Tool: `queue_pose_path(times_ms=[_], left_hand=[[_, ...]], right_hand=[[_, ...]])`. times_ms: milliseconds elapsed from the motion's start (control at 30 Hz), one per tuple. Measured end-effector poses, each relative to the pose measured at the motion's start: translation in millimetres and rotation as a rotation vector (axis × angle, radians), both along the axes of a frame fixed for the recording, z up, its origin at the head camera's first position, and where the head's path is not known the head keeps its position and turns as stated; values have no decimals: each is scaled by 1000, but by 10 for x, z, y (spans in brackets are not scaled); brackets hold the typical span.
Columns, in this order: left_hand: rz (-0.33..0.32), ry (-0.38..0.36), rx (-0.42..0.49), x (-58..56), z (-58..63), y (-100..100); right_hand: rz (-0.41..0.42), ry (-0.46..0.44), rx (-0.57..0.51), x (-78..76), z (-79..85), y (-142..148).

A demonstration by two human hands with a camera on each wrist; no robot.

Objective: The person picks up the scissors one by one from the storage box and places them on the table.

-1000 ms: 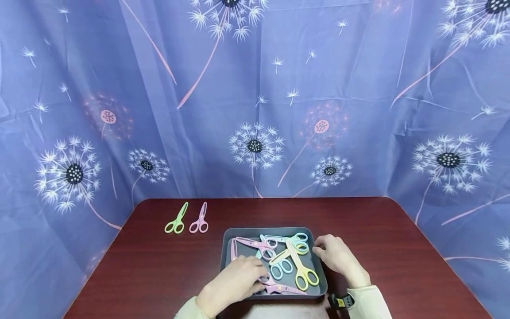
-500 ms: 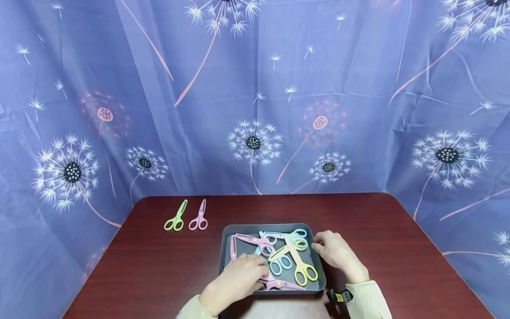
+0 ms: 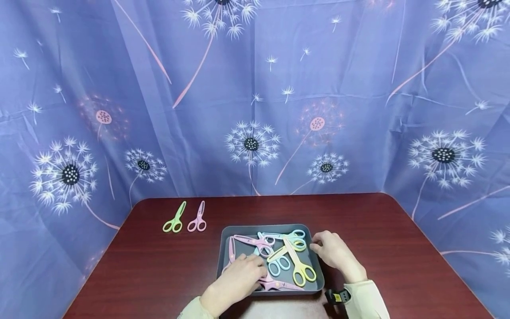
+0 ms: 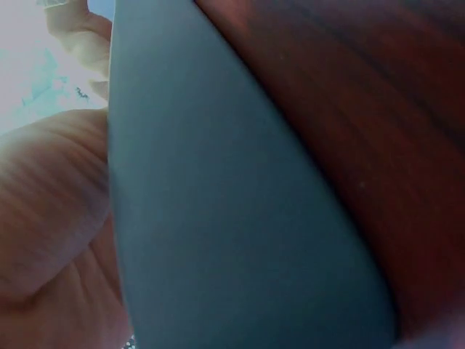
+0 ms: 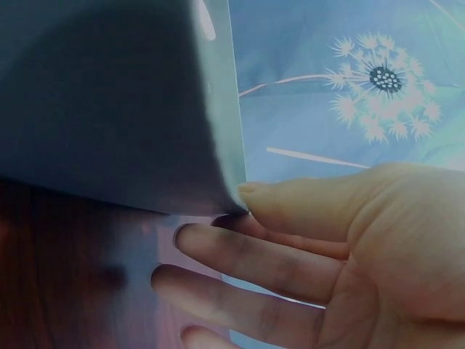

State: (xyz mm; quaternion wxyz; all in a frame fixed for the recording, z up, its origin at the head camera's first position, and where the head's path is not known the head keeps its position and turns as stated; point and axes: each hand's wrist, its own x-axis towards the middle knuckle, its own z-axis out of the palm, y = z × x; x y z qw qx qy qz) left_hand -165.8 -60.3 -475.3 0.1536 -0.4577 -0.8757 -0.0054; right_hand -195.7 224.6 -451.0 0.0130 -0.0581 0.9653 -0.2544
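Observation:
A dark grey tray (image 3: pixel 249 230) holds several pairs of pastel scissors. Over its front left part my left hand (image 3: pixel 241 274) reaches in with bent fingers, right at the handles of purple scissors (image 3: pixel 280 285); I cannot tell whether they grip them. From the left wrist camera, the tray's wall hides most of that hand. My right hand (image 3: pixel 334 252) is beside the tray's right side, its thumb at the rim and the other fingers loosely extended below, as the right wrist view shows. Yellow scissors (image 3: pixel 296 261), blue scissors (image 3: pixel 279 264) and pink scissors (image 3: pixel 256 243) lie overlapping inside.
Green scissors (image 3: pixel 175 218) and another pink pair (image 3: pixel 197 218) lie side by side at the back left of the dark red table (image 3: pixel 151 266). A blue dandelion-print curtain (image 3: pixel 203 146) hangs behind it. A black device (image 3: pixel 338 297) is at the right sleeve.
The head view has shifted slightly. My left fingers have settled a little further over the purple scissors' handles; my right hand has stayed at the tray's side.

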Motion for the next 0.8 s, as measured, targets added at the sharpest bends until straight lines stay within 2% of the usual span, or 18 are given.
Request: queue_pose_path(times_ms=[233, 500, 800], left_hand=[[-19, 38, -6, -2, -36, 0], [-34, 150, -35, -32, -20, 13], [-29, 97, -12, -58, 87, -22]], right_hand=[[10, 10, 5, 1, -5, -10], [6, 12, -3, -12, -8, 7], [-3, -1, 2, -13, -5, -3]])
